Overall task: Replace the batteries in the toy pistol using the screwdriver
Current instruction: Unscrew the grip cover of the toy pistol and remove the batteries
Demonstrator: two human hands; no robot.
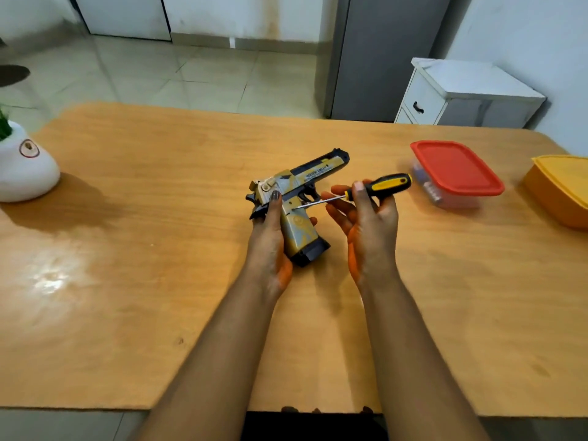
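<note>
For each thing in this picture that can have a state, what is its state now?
toy pistol: held above the table, grip closed.
screwdriver: held, tip at the pistol's grip.
left hand: grips the pistol's grip.
right hand: holds the screwdriver.
red-lidded box: lid on, things inside.
yellow box: lid on.
white drawer cabinet: drawers shut.

A light wooden bench (159,281) with rounded corners and a glossy top fills most of the view. At its far left edge stands a white rounded plant pot (24,167) with a round emblem on its side and green leaves showing at the top. Toward the right sits a clear plastic box with a red lid (456,168), small items blurred inside. Near it, at the right edge, lies a yellow-orange container (563,192), partly out of view.
</note>
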